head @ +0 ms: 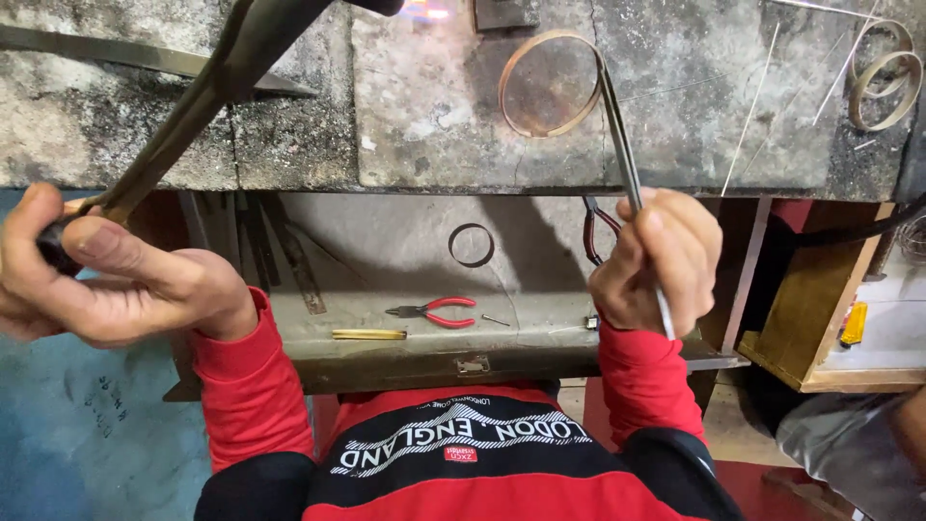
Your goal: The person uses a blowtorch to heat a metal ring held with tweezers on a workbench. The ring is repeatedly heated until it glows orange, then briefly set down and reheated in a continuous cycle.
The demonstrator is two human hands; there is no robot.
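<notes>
My left hand (pixel 106 275) grips the dark handle of a gas torch (pixel 207 92). Its brass pipe runs up and right to a small flame (pixel 429 10) at the top edge. My right hand (pixel 661 260) pinches long steel tweezers (pixel 617 125). The tweezer tips hold a thin metal ring (pixel 548 82) lying on the grey stone block (pixel 453 145), just below the flame.
Two more metal rings (pixel 883 72) and thin wires (pixel 752 106) lie at the block's right. In the open drawer (pixel 386 362) below are red-handled pliers (pixel 439 311), a dark ring (pixel 472 245), a brass bar (pixel 369 335) and files. A wooden box (pixel 820 309) stands right.
</notes>
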